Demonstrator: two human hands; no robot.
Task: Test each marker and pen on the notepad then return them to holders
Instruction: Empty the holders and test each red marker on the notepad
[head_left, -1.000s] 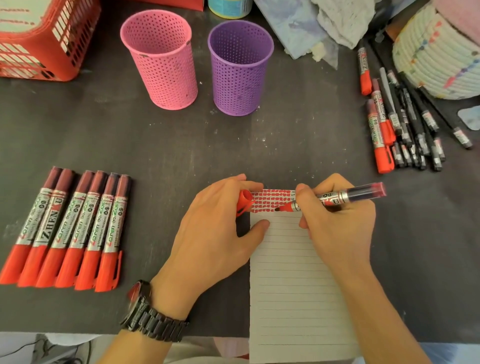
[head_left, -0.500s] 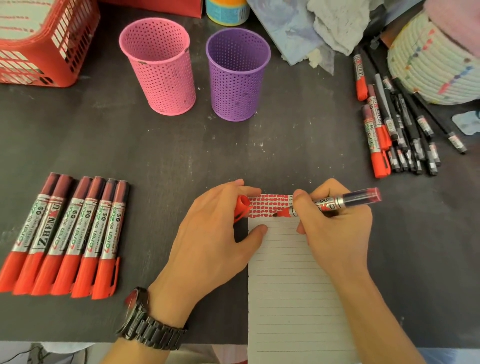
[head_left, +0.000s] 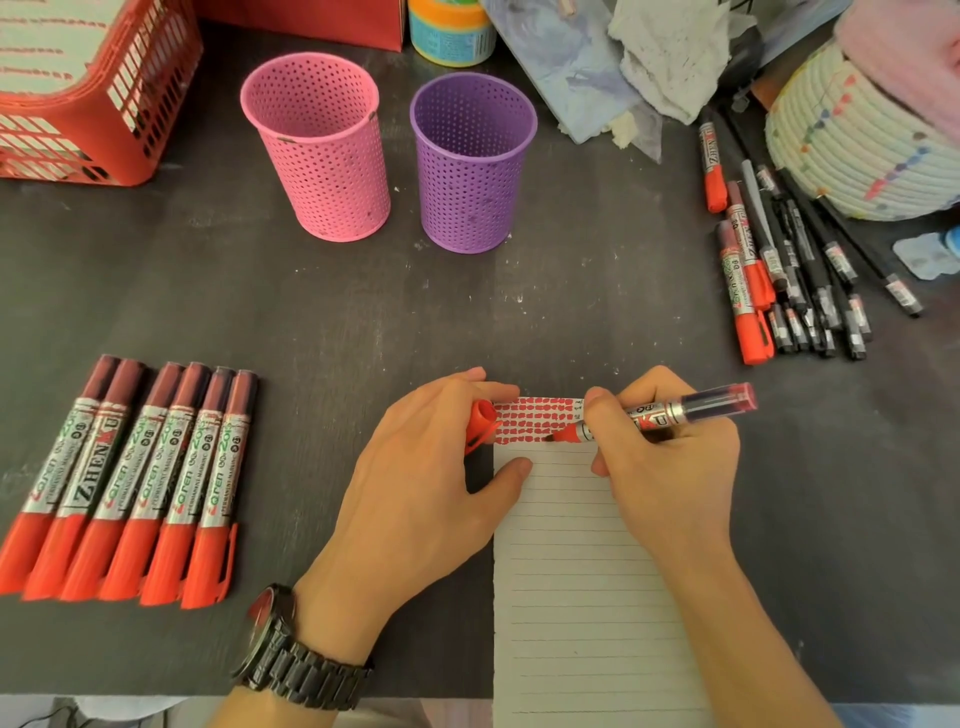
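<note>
A lined notepad (head_left: 571, 582) lies at the table's front, its top covered in rows of red dabs. My right hand (head_left: 670, 467) grips an uncapped red marker (head_left: 670, 413), its tip on the lowest red row. My left hand (head_left: 431, 483) rests on the pad's left edge, thumb on the paper, and holds the red cap (head_left: 482, 422) in its fingers. A pink holder (head_left: 319, 145) and a purple holder (head_left: 470, 161) stand at the back. Several capped red markers (head_left: 130, 478) lie in a row at the left.
A mixed pile of red markers and black pens (head_left: 784, 270) lies at the right, beside a woven white basket (head_left: 862, 150). A red plastic basket (head_left: 88, 88) sits at the back left. Cloth, paper and a jar (head_left: 452, 31) crowd the back edge.
The marker tip has shifted slightly left along the lowest red row. My left hand still holds the cap by the pad. The camera has tipped a little.
</note>
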